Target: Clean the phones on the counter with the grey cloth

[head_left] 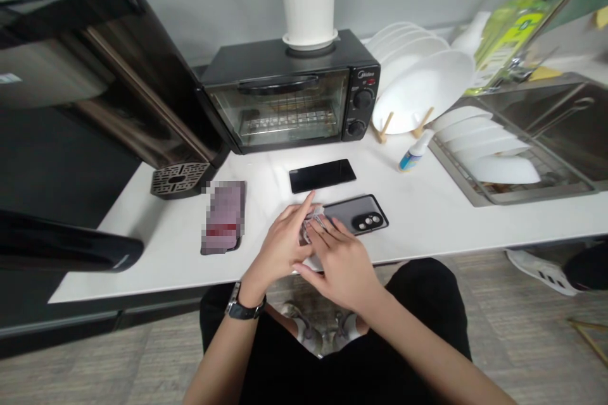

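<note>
While the left grip (285, 239) and right grip (342, 258) meet over a crinkled wrapper (318, 211) at frame centre, closed or not I cannot tell, they partly hide a smooth grey case (349, 213); higher up are a glossy phone (323, 176) and boxy oven (289, 104).

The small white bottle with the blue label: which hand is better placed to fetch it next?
Probably the right hand: the bottle stands on that side, nearer to it than to the left hand. Both hands are together, so the right might have to pull away first.
</note>
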The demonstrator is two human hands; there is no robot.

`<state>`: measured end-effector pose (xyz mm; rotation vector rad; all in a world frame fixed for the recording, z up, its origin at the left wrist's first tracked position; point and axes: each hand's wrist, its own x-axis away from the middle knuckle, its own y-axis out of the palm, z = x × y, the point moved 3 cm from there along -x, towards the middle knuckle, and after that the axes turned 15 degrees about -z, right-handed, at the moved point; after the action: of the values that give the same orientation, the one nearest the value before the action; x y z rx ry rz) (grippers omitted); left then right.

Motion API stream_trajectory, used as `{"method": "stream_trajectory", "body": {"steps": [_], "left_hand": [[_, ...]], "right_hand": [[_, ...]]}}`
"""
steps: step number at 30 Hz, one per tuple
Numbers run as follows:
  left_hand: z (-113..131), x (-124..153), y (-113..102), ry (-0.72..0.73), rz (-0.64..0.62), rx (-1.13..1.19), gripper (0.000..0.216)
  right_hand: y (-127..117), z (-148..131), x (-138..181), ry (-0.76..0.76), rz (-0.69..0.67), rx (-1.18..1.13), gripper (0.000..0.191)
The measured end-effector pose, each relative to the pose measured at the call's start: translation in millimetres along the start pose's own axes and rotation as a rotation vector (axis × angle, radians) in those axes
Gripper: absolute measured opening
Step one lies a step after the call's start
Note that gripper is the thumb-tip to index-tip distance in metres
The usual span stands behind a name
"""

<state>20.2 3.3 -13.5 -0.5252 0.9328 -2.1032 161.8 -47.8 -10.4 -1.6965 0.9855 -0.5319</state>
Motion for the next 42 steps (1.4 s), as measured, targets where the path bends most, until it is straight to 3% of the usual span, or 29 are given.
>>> {"method": "stream_trajectory", "body": {"steps": [5, 9, 12, 15, 19, 23, 26, 31, 36, 39, 42], "left_hand": [[7.5, 2.7, -1.0, 0.031, 0.004, -0.013, 0.104], [9.6, 3.6, -0.1, 0.028, 0.002, -0.007, 0.106], [10.8, 3.4, 1.5, 0.032, 0.002, -0.011, 0.105], [11.5, 2.3, 2.2, 0.034, 0.003, -0.012, 0.106], [7.6, -0.1, -0.2, 0.036, -0.003, 0.007, 0.103], [-0.4, 0.0, -3.0, -0.014, -0.007, 0.029, 0.097], [-2.1, 2.1, -2.2, -0.028, -0.021, 0.025, 0.101], [4.3, 4.6, 0.9, 0.036, -0.015, -0.031, 0.099], [8.8, 3.4, 1.3, 0.053, -0.016, -0.050, 0.100], [10.7, 1.8, 1.4, 0.070, -0.031, -0.048, 0.098], [10.9, 0.3, 1.0, 0.077, -0.040, -0.043, 0.096]], "right_hand": [[-23.9, 26.3, 38.2, -0.015, -0.059, 0.015, 0.051], [-40.4, 67.0, 69.8, 0.112, -0.010, 0.182, 0.048], [-38.6, 83.3, 78.3, 0.147, 0.014, 0.253, 0.054], [-27.3, 79.6, 67.5, 0.190, 0.057, 0.259, 0.066], [-9.3, 51.6, 29.8, 0.235, 0.137, 0.174, 0.074], [4.3, 14.0, -1.9, 0.080, 0.080, 0.026, 0.068], [3.3, 2.7, 0.0, -0.022, 0.018, -0.043, 0.064], [-18.8, 30.4, 41.8, -0.038, -0.042, -0.019, 0.043], [-32.9, 73.4, 79.3, 0.152, 0.017, 0.177, 0.045], [-26.1, 80.0, 78.9, 0.219, 0.056, 0.234, 0.058], [-14.0, 69.7, 59.2, 0.259, 0.103, 0.224, 0.067]]}}
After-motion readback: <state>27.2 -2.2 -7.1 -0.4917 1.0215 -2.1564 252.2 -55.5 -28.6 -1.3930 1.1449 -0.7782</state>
